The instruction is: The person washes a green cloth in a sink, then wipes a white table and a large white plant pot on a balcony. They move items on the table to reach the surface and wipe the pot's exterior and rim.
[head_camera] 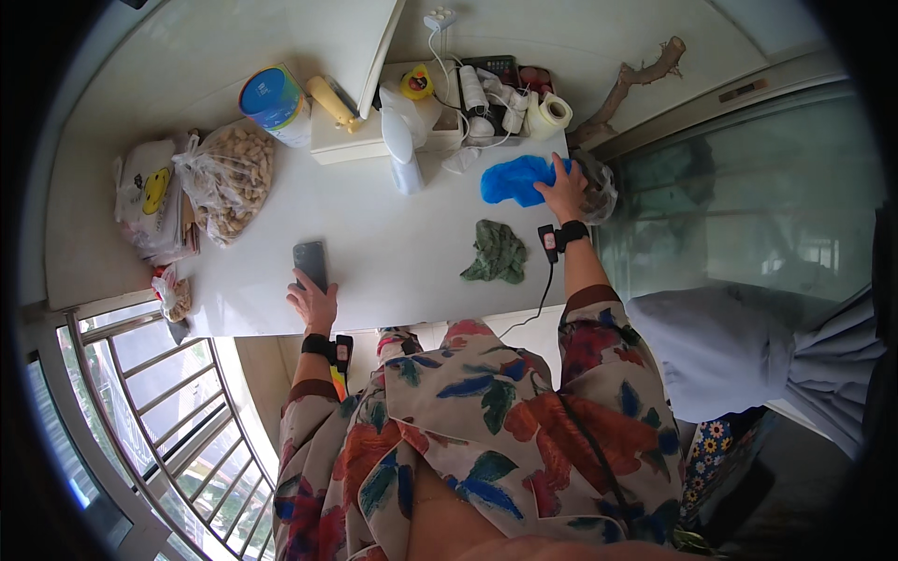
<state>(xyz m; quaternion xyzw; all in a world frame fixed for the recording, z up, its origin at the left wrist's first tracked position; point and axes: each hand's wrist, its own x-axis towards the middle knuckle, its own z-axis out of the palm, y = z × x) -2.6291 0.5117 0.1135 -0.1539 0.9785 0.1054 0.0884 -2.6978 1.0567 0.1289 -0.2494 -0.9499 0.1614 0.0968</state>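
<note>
My left hand (pixel 313 303) is at the lower end of a dark smartphone (pixel 311 261), its thumb along one side and its fingers over the other. The phone lies near the front edge of the white tabletop (pixel 393 259). Over the right end of a crumpled blue plastic bag (pixel 515 180) I have my right hand (pixel 567 191), thumb and fingers spread and touching the plastic. A crumpled dark green cloth (pixel 495 252) lies in front of that bag. Just past my right hand sits a clear plastic bag (pixel 600 189), partly hidden.
At left are a bag of peanuts (pixel 235 186) and a round canister (pixel 280 105). A spray bottle (pixel 401 151) stands before a white box (pixel 344 144). Cables and a tape roll (pixel 549 116) crowd the back right, near a branch (pixel 624 88). A wrist device's cable (pixel 546 301) hangs over the front edge.
</note>
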